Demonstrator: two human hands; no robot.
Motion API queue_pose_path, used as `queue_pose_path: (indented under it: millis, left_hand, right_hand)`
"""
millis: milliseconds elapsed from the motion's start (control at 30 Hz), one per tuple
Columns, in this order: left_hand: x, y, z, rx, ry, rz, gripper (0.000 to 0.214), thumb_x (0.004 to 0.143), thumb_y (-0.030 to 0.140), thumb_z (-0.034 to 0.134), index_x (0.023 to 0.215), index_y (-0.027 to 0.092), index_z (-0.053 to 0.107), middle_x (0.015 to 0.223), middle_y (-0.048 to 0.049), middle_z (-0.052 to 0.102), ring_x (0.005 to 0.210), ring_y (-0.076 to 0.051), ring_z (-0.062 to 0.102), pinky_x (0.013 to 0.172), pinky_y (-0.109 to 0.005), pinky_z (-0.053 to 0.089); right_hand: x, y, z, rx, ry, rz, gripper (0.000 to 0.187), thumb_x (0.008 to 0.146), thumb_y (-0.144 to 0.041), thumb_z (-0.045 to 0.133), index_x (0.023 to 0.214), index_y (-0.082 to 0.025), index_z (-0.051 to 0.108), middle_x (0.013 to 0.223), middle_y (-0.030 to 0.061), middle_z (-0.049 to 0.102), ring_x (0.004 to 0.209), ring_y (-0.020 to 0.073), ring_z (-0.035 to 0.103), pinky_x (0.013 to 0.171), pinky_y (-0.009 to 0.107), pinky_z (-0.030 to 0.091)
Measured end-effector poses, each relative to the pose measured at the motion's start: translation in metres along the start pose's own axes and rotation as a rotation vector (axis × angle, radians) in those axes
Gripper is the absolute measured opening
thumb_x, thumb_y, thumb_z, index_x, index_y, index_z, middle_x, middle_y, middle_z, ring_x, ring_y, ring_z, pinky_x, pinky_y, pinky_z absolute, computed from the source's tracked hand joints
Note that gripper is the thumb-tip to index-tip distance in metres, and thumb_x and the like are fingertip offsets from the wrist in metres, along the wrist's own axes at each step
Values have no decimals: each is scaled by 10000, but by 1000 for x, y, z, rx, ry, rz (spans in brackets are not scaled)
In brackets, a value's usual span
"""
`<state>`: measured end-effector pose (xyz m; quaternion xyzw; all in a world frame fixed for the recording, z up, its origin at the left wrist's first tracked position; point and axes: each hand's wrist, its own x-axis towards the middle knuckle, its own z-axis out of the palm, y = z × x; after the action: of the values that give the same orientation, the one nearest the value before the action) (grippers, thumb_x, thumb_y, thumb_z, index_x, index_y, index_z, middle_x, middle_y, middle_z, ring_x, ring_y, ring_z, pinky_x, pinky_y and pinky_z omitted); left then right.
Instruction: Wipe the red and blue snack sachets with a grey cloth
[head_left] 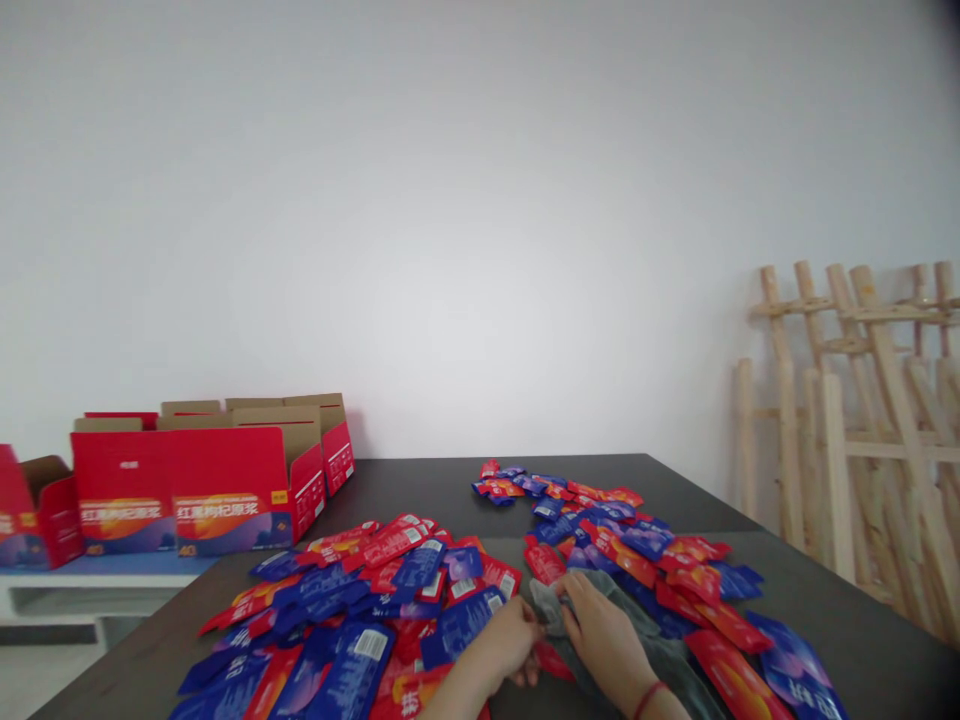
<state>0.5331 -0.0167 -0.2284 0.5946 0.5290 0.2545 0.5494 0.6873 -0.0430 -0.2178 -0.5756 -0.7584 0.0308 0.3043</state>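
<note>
My right hand (606, 632), with a red band at its wrist, is closed around part of a grey-green cloth (664, 650). The cloth trails from my fingers down to the right. Just left of it my left hand (504, 642) has its fingers curled at the cloth's edge; what they grip, if anything, is hidden. A red sachet (553, 660) shows partly beneath the hands. To the left of my hands spreads a pile of red and blue sachets (360, 600). A second pile of sachets (637, 550) lies to the right, partly behind the cloth.
All of this lies on a dark table (420, 485). Several open red cartons (225, 490) stand at the left on a lower white stand with a blue top (142, 565). Wooden frames (847, 420) lean against the white wall (480, 220) at the right.
</note>
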Motion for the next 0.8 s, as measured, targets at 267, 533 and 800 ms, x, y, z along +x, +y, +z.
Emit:
queue_pose_path:
  millis: [267, 533, 800]
  left_hand:
    - [-4, 4, 4, -41, 135, 159, 267, 854, 136, 322, 1027, 156, 523, 976, -88, 621, 532, -117, 609, 409, -221, 466]
    - [-11, 17, -19, -69, 347, 240, 365, 870, 189, 296, 1182, 181, 486, 1126, -90, 577, 637, -131, 623, 461, -241, 507]
    - [-7, 10, 2, -85, 254, 301, 369, 859, 184, 304, 1165, 188, 512, 965, -67, 643, 598, -129, 599, 537, -261, 503]
  right_hand:
    - [0, -19, 1, -70, -102, -60, 237, 807, -175, 444, 987, -262, 571, 1061, 26, 589, 976, 165, 573, 772, 238, 411]
    - [4, 30, -5, -255, -18, 236, 146, 834, -175, 419, 881, -202, 555, 952, 57, 603, 836, 170, 610, 681, 254, 415]
    - [3, -6, 5, -59, 26, -97, 181, 851, -203, 377, 941, -232, 532, 986, 36, 597, 885, 155, 602, 734, 248, 431]
